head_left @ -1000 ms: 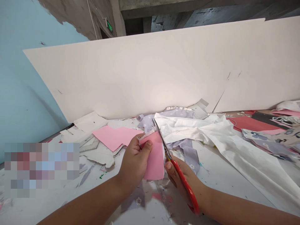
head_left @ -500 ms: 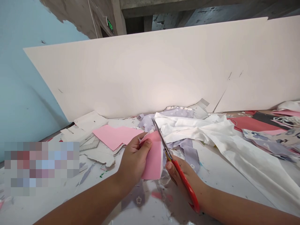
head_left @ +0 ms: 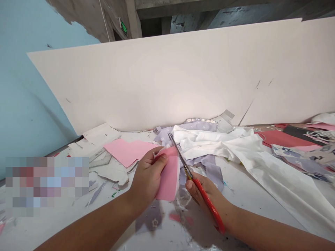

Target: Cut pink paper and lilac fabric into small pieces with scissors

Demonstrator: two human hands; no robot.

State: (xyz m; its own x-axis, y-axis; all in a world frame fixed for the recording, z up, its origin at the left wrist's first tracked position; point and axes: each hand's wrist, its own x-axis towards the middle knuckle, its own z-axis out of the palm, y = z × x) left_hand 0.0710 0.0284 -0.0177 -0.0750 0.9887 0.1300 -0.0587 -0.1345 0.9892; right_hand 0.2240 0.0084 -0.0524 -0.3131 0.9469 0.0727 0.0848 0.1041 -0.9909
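My left hand [head_left: 146, 177] pinches a small pink piece of fabric [head_left: 168, 176] backed with white, thumb on top, holding it upright over the table. Red-handled scissors [head_left: 195, 184] are gripped in my right hand [head_left: 206, 193], and their closed blades run up along the piece's right edge, tip pointing away from me. Both forearms reach in from the bottom of the view.
A big white board [head_left: 183, 76] leans at the back of the table [head_left: 251, 198]. Pink paper [head_left: 125, 151], white card scraps [head_left: 101, 136], lilac flowered cloth [head_left: 209, 165], white cloth [head_left: 261, 157] and red sheets [head_left: 280, 137] lie scattered. A blurred patch covers the lower left.
The scissors have slid slightly up and left along the pink piece's right edge. My left hand has drawn the piece a little leftward; a white strip hangs off the cut edge.
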